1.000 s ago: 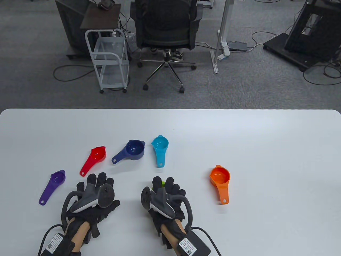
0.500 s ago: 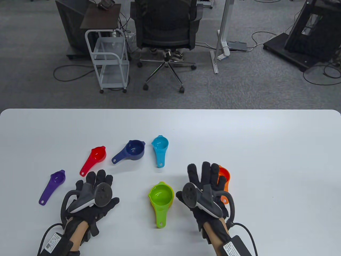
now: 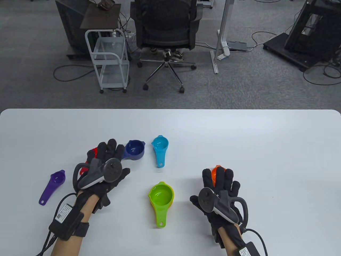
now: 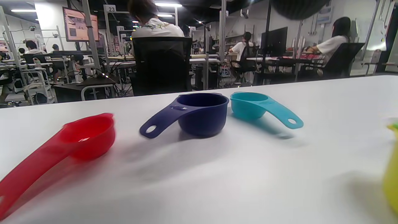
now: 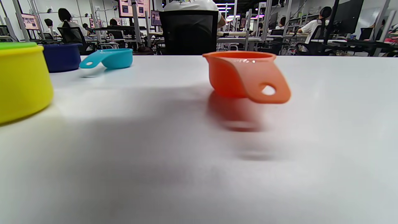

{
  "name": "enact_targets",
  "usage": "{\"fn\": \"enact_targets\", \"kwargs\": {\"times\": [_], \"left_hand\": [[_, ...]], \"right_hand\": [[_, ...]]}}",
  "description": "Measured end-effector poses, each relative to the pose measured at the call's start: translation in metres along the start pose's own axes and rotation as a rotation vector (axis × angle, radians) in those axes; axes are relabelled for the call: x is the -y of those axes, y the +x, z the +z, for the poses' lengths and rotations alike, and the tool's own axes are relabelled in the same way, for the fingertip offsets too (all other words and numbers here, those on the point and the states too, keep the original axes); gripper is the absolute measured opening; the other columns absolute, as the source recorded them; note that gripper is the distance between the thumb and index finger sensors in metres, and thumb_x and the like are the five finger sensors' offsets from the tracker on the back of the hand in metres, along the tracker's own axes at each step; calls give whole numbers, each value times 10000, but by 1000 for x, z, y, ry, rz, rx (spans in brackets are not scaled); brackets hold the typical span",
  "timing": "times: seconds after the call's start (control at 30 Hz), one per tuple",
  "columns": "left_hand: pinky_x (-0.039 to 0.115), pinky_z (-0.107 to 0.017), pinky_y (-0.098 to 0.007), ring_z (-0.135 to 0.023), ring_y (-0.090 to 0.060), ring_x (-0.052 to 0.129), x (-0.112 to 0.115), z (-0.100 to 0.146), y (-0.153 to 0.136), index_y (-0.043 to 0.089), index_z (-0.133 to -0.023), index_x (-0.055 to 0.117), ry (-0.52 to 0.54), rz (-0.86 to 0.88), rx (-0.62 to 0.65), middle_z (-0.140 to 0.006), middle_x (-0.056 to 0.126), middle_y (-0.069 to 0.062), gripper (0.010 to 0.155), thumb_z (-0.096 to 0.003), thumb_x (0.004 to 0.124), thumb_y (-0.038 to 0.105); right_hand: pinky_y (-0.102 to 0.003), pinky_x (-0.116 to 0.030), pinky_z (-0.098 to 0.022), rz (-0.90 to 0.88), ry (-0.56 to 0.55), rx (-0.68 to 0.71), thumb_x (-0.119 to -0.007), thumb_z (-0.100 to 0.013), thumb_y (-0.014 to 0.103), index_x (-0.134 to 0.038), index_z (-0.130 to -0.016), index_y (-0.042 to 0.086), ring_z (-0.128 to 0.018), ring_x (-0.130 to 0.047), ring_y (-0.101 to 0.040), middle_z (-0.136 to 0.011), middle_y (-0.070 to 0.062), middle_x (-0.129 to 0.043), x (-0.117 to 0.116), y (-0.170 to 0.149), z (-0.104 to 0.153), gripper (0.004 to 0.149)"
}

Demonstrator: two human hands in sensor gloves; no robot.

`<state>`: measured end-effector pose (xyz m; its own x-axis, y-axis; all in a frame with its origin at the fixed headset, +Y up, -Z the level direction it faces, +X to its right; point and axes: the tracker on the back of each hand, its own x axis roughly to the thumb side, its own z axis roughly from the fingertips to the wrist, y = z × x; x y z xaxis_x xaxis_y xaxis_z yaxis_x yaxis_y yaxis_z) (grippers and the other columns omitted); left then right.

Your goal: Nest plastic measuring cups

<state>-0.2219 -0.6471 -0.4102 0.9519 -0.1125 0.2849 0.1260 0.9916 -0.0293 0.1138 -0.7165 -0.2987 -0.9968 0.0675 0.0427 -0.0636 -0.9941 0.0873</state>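
Table view: green cup (image 3: 160, 196), handle pointing near; navy cup (image 3: 134, 149), handle left; teal cup (image 3: 160, 145), handle near. Left hand (image 3: 102, 170) and right hand (image 3: 219, 194) spread, empty.

Bright even overhead light, soft shadows on white worktop (image 3: 239, 138), wrist views motion-blurred, near foreground defocused
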Motion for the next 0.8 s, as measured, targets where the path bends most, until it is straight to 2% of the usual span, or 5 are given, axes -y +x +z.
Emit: {"fn": "enact_targets", "kwargs": {"times": [0.1,0.4,0.5,0.57,0.8], "left_hand": [[311,-742,-752,-1135,-565,341,1,-38,16,300,-1182,226,-26,-128,-26,-1235,132,-110,876,-513,648,678],[318,-738,-769,-1117,-591,263,50,-120,14,491,-1123,207,-316,30,-18,-1211,48,-65,828,-509,737,657],[407,-768,-734,-1129,-533,516,63,-125,11,475,-1121,172,-391,26,-52,-1259,180,-127,841,-536,768,576],[504,-754,-699,-1025,-474,729,61,-125,12,421,-1150,280,-306,5,-51,-1260,397,-199,833,-521,808,559],[428,-691,-749,-891,-472,625,21,-81,25,274,-1194,240,-195,70,-19,-1068,442,-306,946,-515,738,706]], "right_hand": [[-808,-160,-667,-26,3,-9,-437,-474,691,21,-1126,153,-952,36,-642,-1134,-400,68,-1,-5,4,962],[-808,-176,-665,-158,41,-23,-446,-484,681,10,-1126,120,-946,16,-656,-1128,-414,51,-3,-22,8,967],[-808,-182,-664,-157,47,-27,-446,-486,680,6,-1126,110,-949,2,-660,-1130,-416,42,-3,-23,8,969],[-808,-184,-664,-157,55,-28,-446,-487,679,7,-1125,104,-950,-6,-662,-1129,-419,40,-3,-23,8,971],[-808,-189,-662,-150,60,-32,-451,-498,674,6,-1124,76,-951,-19,-667,-1128,-424,31,-3,-22,8,979]]}}
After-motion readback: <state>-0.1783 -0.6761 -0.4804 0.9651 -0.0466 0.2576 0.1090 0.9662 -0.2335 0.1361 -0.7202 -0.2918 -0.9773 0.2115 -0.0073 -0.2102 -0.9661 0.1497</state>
